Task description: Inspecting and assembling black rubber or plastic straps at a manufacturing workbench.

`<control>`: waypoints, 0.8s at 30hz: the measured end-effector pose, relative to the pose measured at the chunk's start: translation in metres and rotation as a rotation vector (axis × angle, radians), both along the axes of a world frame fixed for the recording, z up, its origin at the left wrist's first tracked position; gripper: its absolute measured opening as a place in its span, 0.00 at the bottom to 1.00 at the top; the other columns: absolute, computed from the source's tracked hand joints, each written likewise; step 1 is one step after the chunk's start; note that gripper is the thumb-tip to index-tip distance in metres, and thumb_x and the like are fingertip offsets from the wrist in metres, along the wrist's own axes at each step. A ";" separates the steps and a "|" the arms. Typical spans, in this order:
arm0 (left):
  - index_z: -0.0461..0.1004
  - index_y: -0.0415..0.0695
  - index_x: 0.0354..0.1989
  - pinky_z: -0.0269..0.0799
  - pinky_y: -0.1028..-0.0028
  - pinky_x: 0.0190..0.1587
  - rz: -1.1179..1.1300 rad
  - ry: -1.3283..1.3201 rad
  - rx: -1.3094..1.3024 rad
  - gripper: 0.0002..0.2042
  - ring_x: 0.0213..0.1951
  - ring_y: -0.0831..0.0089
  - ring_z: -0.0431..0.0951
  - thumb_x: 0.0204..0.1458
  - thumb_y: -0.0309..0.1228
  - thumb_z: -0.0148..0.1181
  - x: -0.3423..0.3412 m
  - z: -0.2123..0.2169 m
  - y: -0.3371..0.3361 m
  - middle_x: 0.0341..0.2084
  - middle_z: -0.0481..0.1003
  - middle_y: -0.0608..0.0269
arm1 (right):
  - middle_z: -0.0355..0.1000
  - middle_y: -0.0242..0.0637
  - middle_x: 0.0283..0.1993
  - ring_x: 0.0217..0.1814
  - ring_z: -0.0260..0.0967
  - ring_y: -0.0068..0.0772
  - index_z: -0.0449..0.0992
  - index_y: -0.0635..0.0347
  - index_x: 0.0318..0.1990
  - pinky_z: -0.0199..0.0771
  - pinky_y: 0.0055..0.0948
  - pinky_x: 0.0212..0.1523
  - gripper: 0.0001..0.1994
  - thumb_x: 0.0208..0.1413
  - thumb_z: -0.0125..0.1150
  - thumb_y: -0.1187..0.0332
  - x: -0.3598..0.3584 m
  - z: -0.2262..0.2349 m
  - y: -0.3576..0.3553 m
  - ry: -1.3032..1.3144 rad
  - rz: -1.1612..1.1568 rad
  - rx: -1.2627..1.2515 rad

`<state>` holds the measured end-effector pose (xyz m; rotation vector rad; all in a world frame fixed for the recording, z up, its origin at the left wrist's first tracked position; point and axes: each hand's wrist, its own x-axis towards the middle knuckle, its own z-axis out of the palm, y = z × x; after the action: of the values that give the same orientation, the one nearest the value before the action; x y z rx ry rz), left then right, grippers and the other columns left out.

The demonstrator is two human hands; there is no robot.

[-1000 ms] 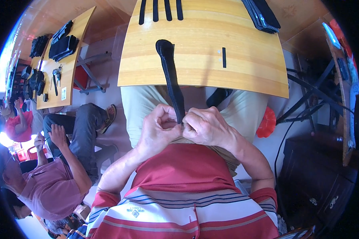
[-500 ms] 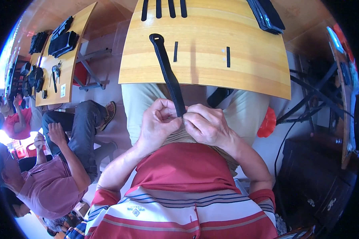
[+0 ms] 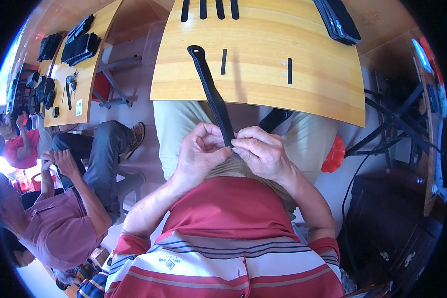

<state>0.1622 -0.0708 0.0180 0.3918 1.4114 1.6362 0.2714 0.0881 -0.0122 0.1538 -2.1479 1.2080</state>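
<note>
A long black strap (image 3: 212,97) with a slotted, rounded far end slants from over the table's near edge down to my lap. My left hand (image 3: 199,154) pinches its near end between thumb and fingers. At the same end, my right hand (image 3: 263,151) is closed, its thumb and fingertips against the strap's right edge. What lies under the fingertips is hidden. Beyond, on the wooden table (image 3: 263,30), lie two short black strips, a left strip (image 3: 224,62) and a right strip (image 3: 289,71).
Several black straps (image 3: 202,9) line the table's far side, with a stack of dark pieces (image 3: 336,22) at far right. Another black piece (image 3: 274,120) is below the near edge. Left, a co-worker (image 3: 67,218) sits near a second table (image 3: 98,59); a red object (image 3: 334,155) is beside my right leg.
My right fingers have shifted slightly at the strap's near end and look less curled. The view has moved a little. The co-worker's hands have come together.
</note>
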 end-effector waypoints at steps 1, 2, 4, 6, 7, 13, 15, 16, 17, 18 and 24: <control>0.65 0.37 0.45 0.76 0.76 0.50 0.000 0.003 -0.012 0.16 0.44 0.74 0.79 0.50 0.11 0.57 0.001 -0.001 0.000 0.41 0.78 0.56 | 0.74 0.40 0.35 0.30 0.76 0.35 0.77 0.66 0.35 0.75 0.28 0.25 0.10 0.43 0.69 0.81 0.002 0.003 -0.002 -0.016 -0.026 0.045; 0.65 0.37 0.45 0.76 0.76 0.50 0.000 0.001 -0.011 0.16 0.44 0.74 0.79 0.50 0.11 0.57 0.002 -0.003 0.000 0.41 0.78 0.56 | 0.74 0.40 0.35 0.29 0.76 0.35 0.77 0.66 0.35 0.76 0.28 0.25 0.11 0.42 0.69 0.81 0.004 0.005 -0.003 -0.033 -0.052 0.091; 0.65 0.36 0.45 0.76 0.76 0.50 0.025 0.010 -0.016 0.16 0.45 0.74 0.78 0.50 0.11 0.57 0.005 -0.007 0.001 0.43 0.77 0.55 | 0.74 0.40 0.35 0.29 0.75 0.35 0.77 0.66 0.35 0.76 0.28 0.25 0.12 0.41 0.69 0.81 0.005 0.007 -0.007 -0.024 -0.112 0.200; 0.64 0.36 0.46 0.76 0.76 0.50 0.058 0.035 -0.023 0.16 0.46 0.74 0.78 0.50 0.11 0.57 0.010 -0.005 0.005 0.44 0.76 0.54 | 0.73 0.40 0.36 0.29 0.75 0.35 0.76 0.68 0.36 0.77 0.30 0.25 0.13 0.39 0.68 0.79 0.007 0.009 -0.013 -0.041 -0.195 0.389; 0.64 0.36 0.46 0.76 0.75 0.51 0.092 0.062 -0.030 0.16 0.46 0.74 0.78 0.50 0.11 0.57 0.012 -0.003 0.006 0.45 0.76 0.54 | 0.73 0.40 0.36 0.29 0.75 0.35 0.76 0.68 0.36 0.77 0.30 0.25 0.13 0.39 0.68 0.79 0.008 0.009 -0.014 -0.043 -0.196 0.389; 0.63 0.35 0.46 0.77 0.75 0.50 0.105 0.120 -0.049 0.16 0.46 0.74 0.78 0.49 0.11 0.57 0.014 -0.001 0.006 0.45 0.76 0.54 | 0.72 0.42 0.34 0.29 0.75 0.37 0.74 0.70 0.38 0.78 0.30 0.27 0.15 0.41 0.68 0.76 0.009 0.010 -0.017 -0.083 -0.230 0.591; 0.64 0.35 0.46 0.77 0.75 0.49 0.096 0.127 -0.054 0.16 0.45 0.74 0.78 0.49 0.12 0.57 0.014 -0.001 0.007 0.44 0.76 0.54 | 0.71 0.42 0.32 0.29 0.75 0.37 0.73 0.69 0.37 0.77 0.29 0.26 0.14 0.40 0.68 0.76 0.008 0.005 -0.015 -0.072 -0.209 0.563; 0.64 0.35 0.46 0.77 0.75 0.49 0.088 0.132 -0.061 0.16 0.44 0.75 0.78 0.49 0.12 0.57 0.014 -0.001 0.008 0.43 0.76 0.55 | 0.71 0.41 0.31 0.28 0.75 0.36 0.73 0.69 0.35 0.77 0.29 0.26 0.14 0.40 0.68 0.76 0.007 0.003 -0.014 -0.061 -0.188 0.533; 0.64 0.35 0.46 0.77 0.75 0.49 0.087 0.135 -0.058 0.16 0.44 0.75 0.78 0.49 0.12 0.57 0.014 0.001 0.008 0.43 0.76 0.55 | 0.71 0.41 0.31 0.28 0.75 0.36 0.73 0.69 0.35 0.77 0.29 0.26 0.14 0.40 0.68 0.76 0.005 0.003 -0.013 -0.058 -0.190 0.535; 0.65 0.35 0.46 0.77 0.76 0.48 0.062 0.143 -0.055 0.16 0.43 0.76 0.78 0.49 0.12 0.57 0.014 0.003 0.007 0.41 0.76 0.56 | 0.67 0.39 0.28 0.26 0.72 0.34 0.71 0.66 0.31 0.75 0.29 0.24 0.10 0.43 0.66 0.74 0.003 0.004 -0.011 -0.026 -0.190 0.535; 0.68 0.35 0.43 0.76 0.78 0.45 -0.082 0.266 -0.145 0.13 0.39 0.80 0.77 0.49 0.14 0.58 0.002 0.009 -0.001 0.34 0.77 0.60 | 0.67 0.38 0.25 0.22 0.71 0.35 0.70 0.64 0.30 0.74 0.30 0.21 0.12 0.36 0.67 0.77 0.002 0.008 -0.008 -0.032 -0.087 0.464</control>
<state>0.1643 -0.0714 0.0265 0.5916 1.6772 1.4450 0.2732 0.0802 -0.0046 0.2383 -2.4049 0.6507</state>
